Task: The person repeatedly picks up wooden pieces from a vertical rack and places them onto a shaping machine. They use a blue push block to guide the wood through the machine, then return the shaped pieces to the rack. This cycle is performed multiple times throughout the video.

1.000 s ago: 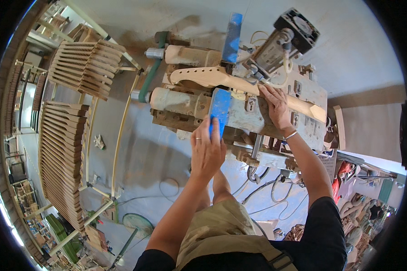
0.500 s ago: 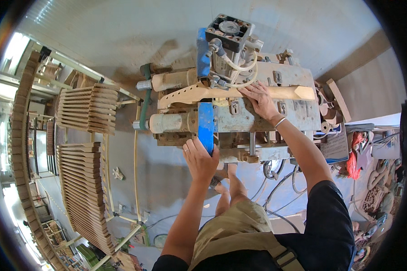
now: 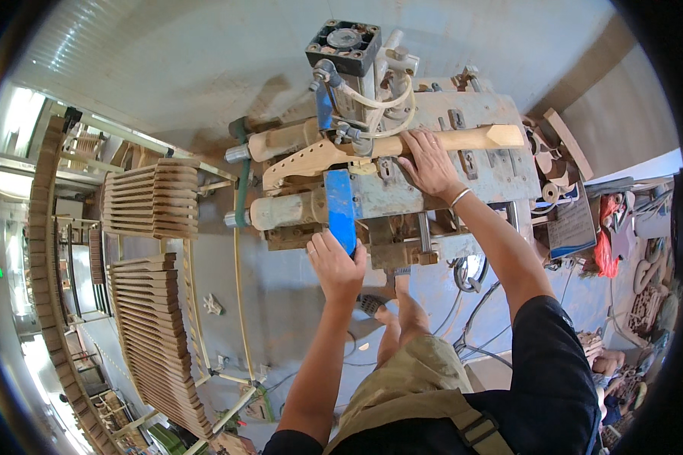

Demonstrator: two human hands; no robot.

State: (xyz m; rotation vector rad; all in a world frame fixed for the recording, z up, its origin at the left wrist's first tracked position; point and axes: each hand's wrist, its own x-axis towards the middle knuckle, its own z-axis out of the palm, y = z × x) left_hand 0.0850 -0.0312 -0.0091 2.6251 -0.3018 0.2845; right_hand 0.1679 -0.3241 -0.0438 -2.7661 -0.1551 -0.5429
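My left hand (image 3: 334, 265) is closed round the near end of a blue bar (image 3: 340, 203) at the front of a grey metal machine (image 3: 379, 193). My right hand (image 3: 431, 165) lies on a pale wooden guitar neck (image 3: 474, 139), fingers slightly bent over it and thumb apart. The neck lies across the machine, its holed headstock (image 3: 300, 163) to the left between two rollers (image 3: 281, 210). An upright cylinder with a black square top (image 3: 343, 47) and looped hoses stands over the neck, partly hiding a second blue piece (image 3: 324, 106) behind it.
At left, racks hold several rows of wooden necks (image 3: 148, 341) on a pipe frame (image 3: 243, 318). A pale wall (image 3: 205, 68) rises behind the machine. To the right are wooden offcuts (image 3: 554, 167), a board (image 3: 569, 227) and red plastic (image 3: 607, 258). Cables (image 3: 470, 341) lie on the floor by my feet.
The view has swung, so the machine sits more level. My left hand has slid toward the near end of the blue bar. My right hand stays on the neck.
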